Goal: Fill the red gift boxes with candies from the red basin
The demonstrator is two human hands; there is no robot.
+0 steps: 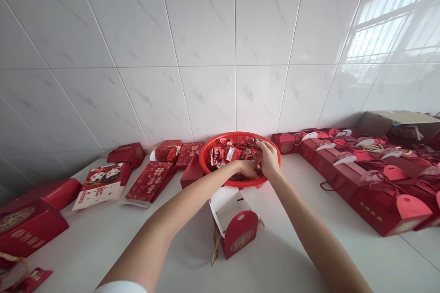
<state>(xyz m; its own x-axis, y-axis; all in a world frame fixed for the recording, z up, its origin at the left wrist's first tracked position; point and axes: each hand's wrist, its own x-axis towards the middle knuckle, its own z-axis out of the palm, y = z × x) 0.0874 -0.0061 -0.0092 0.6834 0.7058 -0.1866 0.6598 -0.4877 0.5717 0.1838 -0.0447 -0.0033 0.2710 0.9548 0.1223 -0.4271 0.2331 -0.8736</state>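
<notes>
1 cardboard carton [374, 125] stands at right near the veined tile wall [206, 23], beneath a window reflection [380, 39].

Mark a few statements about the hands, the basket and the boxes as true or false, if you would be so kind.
1. The left hand and right hand are both at the red basket. True.
2. The packets in the basket are mostly blue. False: the packets are mostly red.
3. The box between the forearms is shut. False: that box stands open, its white inside showing.
4. A tiled wall is behind the basket. True.
</notes>
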